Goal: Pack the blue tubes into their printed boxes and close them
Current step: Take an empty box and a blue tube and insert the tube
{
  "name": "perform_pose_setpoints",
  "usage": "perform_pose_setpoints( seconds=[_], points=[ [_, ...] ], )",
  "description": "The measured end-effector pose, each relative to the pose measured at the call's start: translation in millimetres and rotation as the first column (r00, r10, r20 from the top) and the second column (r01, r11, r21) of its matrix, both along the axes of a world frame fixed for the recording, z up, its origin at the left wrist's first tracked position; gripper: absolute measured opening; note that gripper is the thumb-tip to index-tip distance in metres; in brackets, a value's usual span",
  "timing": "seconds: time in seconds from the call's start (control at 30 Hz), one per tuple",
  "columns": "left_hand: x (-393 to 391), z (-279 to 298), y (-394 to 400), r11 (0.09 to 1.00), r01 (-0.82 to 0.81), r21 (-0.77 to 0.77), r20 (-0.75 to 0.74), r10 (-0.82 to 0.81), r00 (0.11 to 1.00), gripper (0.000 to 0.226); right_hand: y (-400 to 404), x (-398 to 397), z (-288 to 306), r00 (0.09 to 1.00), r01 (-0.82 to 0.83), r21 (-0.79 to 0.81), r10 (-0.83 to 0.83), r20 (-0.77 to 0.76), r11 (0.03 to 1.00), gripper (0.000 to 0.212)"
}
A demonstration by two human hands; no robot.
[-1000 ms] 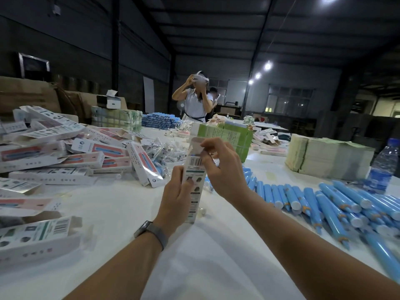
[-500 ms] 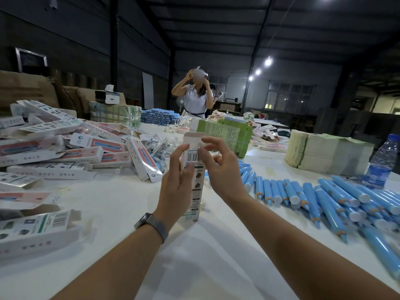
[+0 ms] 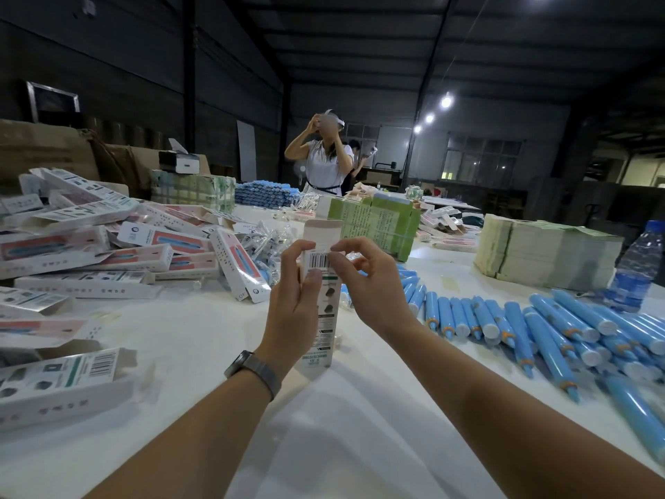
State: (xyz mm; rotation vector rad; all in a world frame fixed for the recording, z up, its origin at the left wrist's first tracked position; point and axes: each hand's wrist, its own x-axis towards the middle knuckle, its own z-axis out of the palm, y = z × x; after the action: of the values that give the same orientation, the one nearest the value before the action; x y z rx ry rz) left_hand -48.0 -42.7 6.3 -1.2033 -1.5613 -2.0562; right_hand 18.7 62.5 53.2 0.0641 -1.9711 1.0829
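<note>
Holding upright, top flap open, tall white printed cardboard box (image 3: pixel 321 279): left hand (image 3: pixel 295 311) gripping its side, right hand (image 3: pixel 363 286) pinching its top.

no readable text: the box (image 3: pixel 318 282) you're holding shows a barcode at 12 o'clock, its print too small.

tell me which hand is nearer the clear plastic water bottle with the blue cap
Right. The right hand pinches the upright printed box on the side facing the water bottle at the table's right edge; the left hand grips the box's far side.
</note>
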Motion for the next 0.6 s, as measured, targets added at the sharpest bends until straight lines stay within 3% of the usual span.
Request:
perform_pose_setpoints(
  seconds=[0.17, 0.33, 0.6],
  points=[
    [-2.0, -0.9, 0.4, 1.0, 0.007, -0.008, -0.013, -0.007, 1.0, 0.031, 0.7, -0.2, 11.9, 0.995, -0.103, -0.008, 0.103, -0.016, 0.995, 0.015],
    [-4.2, -2.5, 3.1, 0.998, 0.059, 0.004, -0.006, -0.059, 0.998, 0.032, -1.5, -1.9, 22.8, 0.992, -0.116, 0.042, 0.118, -0.055, 0.992, 0.048],
    [-6.3, -4.7, 3.6, 0.998, 0.065, 0.014, 0.007, -0.065, 0.998, 0.042, -3.4, -5.4, 12.9, 0.999, 0.04, 0.265, -0.032, -0.036, 0.963, 0.021]
  ],
)
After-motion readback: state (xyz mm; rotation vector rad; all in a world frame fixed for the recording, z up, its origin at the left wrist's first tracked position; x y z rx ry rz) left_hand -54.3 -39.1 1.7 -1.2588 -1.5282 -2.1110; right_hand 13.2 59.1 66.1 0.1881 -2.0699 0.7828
